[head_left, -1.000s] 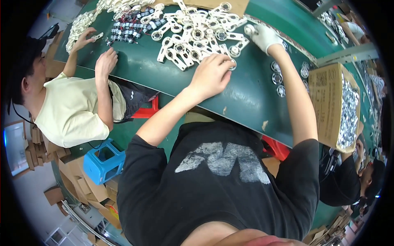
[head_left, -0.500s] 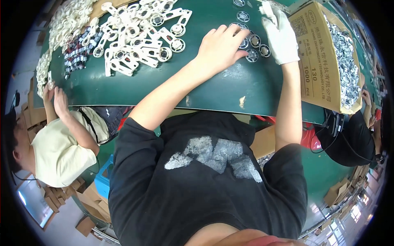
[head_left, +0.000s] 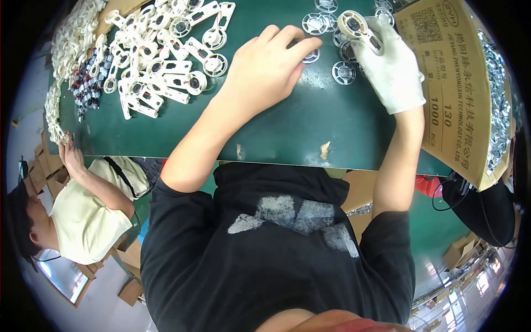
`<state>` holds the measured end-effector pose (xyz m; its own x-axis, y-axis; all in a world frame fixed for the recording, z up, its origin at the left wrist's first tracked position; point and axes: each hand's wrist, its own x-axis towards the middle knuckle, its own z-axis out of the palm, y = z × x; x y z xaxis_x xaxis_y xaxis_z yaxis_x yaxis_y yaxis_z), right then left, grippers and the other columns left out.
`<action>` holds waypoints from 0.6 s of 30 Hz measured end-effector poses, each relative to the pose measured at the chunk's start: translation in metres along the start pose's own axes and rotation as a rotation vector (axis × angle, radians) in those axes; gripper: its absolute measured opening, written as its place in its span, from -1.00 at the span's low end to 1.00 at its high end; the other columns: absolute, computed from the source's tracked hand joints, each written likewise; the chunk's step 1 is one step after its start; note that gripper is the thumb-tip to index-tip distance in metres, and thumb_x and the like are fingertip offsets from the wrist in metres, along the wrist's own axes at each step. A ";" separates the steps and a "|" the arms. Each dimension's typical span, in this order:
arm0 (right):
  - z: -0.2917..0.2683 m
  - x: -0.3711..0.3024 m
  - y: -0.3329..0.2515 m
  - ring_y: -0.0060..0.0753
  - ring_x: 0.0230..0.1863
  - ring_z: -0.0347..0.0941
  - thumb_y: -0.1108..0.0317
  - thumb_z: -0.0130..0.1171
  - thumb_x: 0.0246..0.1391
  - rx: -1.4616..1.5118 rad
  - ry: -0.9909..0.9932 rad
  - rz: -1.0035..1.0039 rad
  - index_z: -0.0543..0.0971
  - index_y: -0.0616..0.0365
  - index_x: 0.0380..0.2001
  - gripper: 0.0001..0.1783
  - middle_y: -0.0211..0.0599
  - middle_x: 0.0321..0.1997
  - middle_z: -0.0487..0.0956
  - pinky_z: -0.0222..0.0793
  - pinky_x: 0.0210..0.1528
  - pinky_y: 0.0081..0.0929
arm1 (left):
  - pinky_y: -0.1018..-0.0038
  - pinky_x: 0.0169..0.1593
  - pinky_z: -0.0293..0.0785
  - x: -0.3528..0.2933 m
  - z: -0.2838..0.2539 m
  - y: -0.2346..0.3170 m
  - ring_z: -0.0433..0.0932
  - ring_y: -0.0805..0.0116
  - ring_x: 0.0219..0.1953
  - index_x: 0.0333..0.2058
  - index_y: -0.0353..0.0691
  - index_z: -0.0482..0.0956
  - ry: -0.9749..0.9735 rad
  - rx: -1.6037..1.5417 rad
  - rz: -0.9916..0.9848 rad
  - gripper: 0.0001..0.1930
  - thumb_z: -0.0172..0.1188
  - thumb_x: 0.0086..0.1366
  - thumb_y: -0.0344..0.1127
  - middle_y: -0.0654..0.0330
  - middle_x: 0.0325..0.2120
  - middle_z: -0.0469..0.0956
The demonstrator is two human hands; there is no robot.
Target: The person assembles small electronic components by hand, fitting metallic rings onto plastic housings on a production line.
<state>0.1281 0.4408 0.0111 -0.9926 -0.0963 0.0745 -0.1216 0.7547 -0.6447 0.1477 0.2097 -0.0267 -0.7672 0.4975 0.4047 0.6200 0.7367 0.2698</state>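
Change of state: the right hand (head_left: pixel 390 69), in a white glove, has moved from the edge of the housing pile (head_left: pixel 157 58) to the metal discs (head_left: pixel 343 72). It grips 1 white housing (head_left: pixel 352 24) by the arm, ring end toward the upper left. The left hand (head_left: pixel 263 69), bare, has also shifted from beside the pile to the discs. Its fingers are curled at 1 disc (head_left: pixel 311 55) (whether they grip it or only touch it cannot be told). Consequence, as judged: 1 housing is separated from the pile, and both hands now work in the disc area.

Count:
- Hands of the wearer: 2, of which 1 is gloved.
- Housings held: 1. The pile overlaps too much for a reliable count.
- Discs on the green table (head_left: pixel 287 133): at least 8, including the 1 at the left hand; the glove may hide others.
- Cardboard box (head_left: pixel 459 83): 1, right of the glove, containing uncounted shiny metal parts (head_left: pixel 499 110).
- Co-worker (head_left: pixel 91 213) at left: 1.
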 end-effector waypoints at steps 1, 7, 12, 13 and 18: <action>-0.001 0.000 -0.002 -0.33 -0.03 0.66 0.18 0.23 0.25 0.004 -0.009 0.001 0.58 0.19 0.14 -0.54 -0.10 -0.04 0.71 0.51 0.07 -0.41 | 0.35 -0.15 0.58 -0.002 0.000 -0.001 0.56 0.21 -0.17 -0.04 -0.05 0.62 -0.022 -0.011 0.007 -0.57 0.46 0.08 -0.25 0.30 -0.17 0.55; 0.002 0.000 -0.001 -0.26 -0.01 0.67 0.15 0.24 0.23 -0.102 -0.014 -0.007 0.59 0.18 0.11 -0.54 -0.08 -0.04 0.71 0.51 0.07 -0.39 | 0.34 -0.19 0.58 0.001 -0.006 0.004 0.59 0.21 -0.20 -0.17 -0.16 0.58 0.001 -0.059 -0.105 -0.49 0.60 -0.06 -0.13 0.24 -0.20 0.52; 0.000 -0.002 -0.010 -0.01 0.10 0.63 0.12 0.17 0.23 -0.089 -0.056 0.012 0.58 0.17 0.12 -0.51 0.03 0.03 0.68 0.49 0.16 -0.23 | 0.34 -0.26 0.61 0.001 0.004 -0.001 0.57 0.18 -0.20 -0.10 -0.17 0.55 0.193 0.021 -0.182 -0.42 0.59 -0.05 -0.07 0.17 -0.18 0.47; 0.001 -0.002 -0.008 -0.01 0.09 0.63 0.12 0.17 0.23 -0.093 -0.052 0.022 0.58 0.17 0.12 -0.52 0.02 0.02 0.69 0.49 0.16 -0.22 | 0.28 -0.17 0.62 0.001 0.000 0.003 0.62 0.14 -0.13 -0.02 -0.14 0.57 0.197 0.058 -0.292 -0.38 0.56 0.01 0.03 0.19 -0.10 0.52; 0.002 -0.004 -0.012 -0.02 0.07 0.64 0.10 0.20 0.21 -0.067 -0.025 -0.014 0.59 0.10 0.13 -0.51 -0.01 0.01 0.69 0.51 0.14 -0.22 | 0.25 -0.16 0.57 0.011 0.010 -0.004 0.59 0.15 -0.13 -0.10 -0.13 0.61 0.080 0.198 -0.293 -0.42 0.44 0.08 0.20 0.19 -0.23 0.56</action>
<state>0.1341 0.4310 0.0174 -0.9904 -0.1228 0.0634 -0.1364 0.7950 -0.5911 0.1352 0.2169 -0.0321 -0.8874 0.2205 0.4049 0.3263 0.9208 0.2135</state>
